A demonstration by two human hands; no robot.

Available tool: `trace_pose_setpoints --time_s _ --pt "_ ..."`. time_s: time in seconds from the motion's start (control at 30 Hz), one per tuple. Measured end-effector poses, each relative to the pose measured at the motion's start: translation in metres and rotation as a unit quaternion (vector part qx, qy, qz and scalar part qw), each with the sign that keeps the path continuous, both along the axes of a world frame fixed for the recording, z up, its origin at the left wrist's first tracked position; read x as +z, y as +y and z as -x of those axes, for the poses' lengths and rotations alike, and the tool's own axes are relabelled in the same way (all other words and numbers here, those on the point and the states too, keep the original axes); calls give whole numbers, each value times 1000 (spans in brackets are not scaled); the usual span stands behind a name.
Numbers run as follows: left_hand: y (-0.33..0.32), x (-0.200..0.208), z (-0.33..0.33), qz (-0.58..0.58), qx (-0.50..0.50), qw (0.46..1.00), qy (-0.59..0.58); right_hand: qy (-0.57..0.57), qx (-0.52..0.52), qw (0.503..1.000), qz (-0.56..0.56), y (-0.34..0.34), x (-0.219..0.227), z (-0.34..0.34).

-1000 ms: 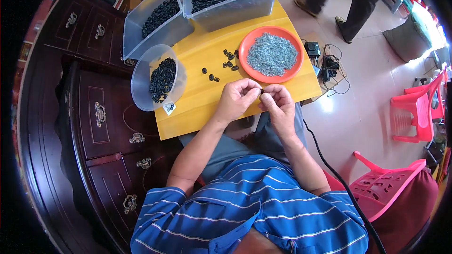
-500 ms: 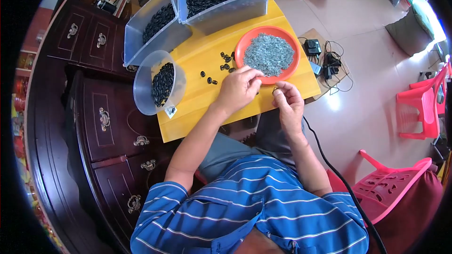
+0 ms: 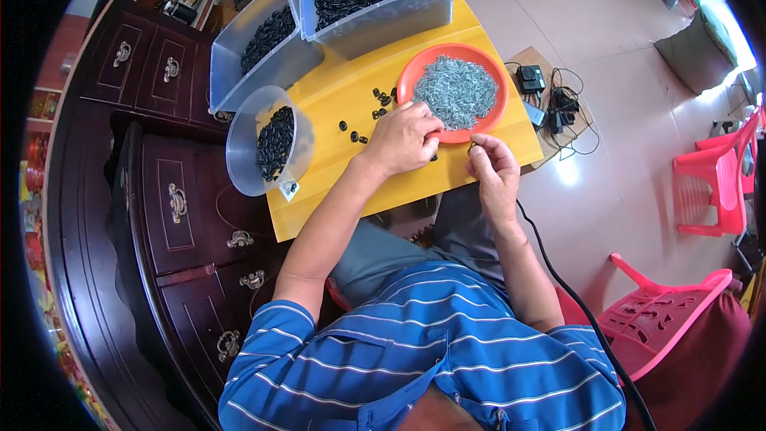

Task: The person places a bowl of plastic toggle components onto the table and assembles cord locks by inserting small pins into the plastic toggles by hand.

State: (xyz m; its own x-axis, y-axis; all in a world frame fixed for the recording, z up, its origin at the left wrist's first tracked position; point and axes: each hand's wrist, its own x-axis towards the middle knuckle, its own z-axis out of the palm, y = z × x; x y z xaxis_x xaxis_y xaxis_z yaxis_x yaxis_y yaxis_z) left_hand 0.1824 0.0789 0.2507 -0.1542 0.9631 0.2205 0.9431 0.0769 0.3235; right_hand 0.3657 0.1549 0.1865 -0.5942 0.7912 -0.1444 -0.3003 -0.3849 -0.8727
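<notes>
My left hand (image 3: 401, 139) is at the near rim of an orange plate (image 3: 405, 84) heaped with small silvery metal pieces (image 3: 456, 93). Its thumb and forefinger are pinched together over the rim; anything between them is too small to make out. To the right, my right hand (image 3: 496, 178) is closed just off the plate's near edge, a small dark piece (image 3: 471, 146) between thumb and forefinger. Several small black parts (image 3: 354, 136) lie loose on the yellow table (image 3: 335, 191) left of the plate.
A round clear tub (image 3: 239, 164) with black parts stands at the table's left. Two clear bins (image 3: 391, 22) of black parts are behind it. Dark wooden drawers (image 3: 175, 191) flank the left side. Chargers and cables (image 3: 562, 108) lie right of the table, near pink chairs (image 3: 714, 183).
My left hand has shifted slightly left and lower along the plate's rim, and my right hand slightly right. At the top, a walking person has moved mostly out of view.
</notes>
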Motion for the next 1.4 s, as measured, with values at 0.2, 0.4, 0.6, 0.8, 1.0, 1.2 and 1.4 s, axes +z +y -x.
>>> trace_pose_setpoints --time_s 0.2,0.4,0.6,0.8,1.0,1.2,1.4 --pt "-6 -1 8 13 -20 999 -36 0 2 1000 0 -1 1 1" --pt "-10 -8 10 -19 -11 993 -115 -3 17 1000 -25 -1 -4 -2" --pt "-12 -11 12 -34 -3 982 -186 -4 18 1000 -16 -3 -1 -1" --pt "-13 -12 13 -32 -6 987 -158 3 12 1000 -4 -5 5 2" --pt "-14 -6 11 -31 -3 995 -98 2 34 999 -16 -6 5 2" --pt "-25 25 -14 -57 -3 990 -131 21 131 990 40 -8 8 2" --pt "-50 33 -30 -81 -23 987 -135 37 230 969 85 -12 17 0"
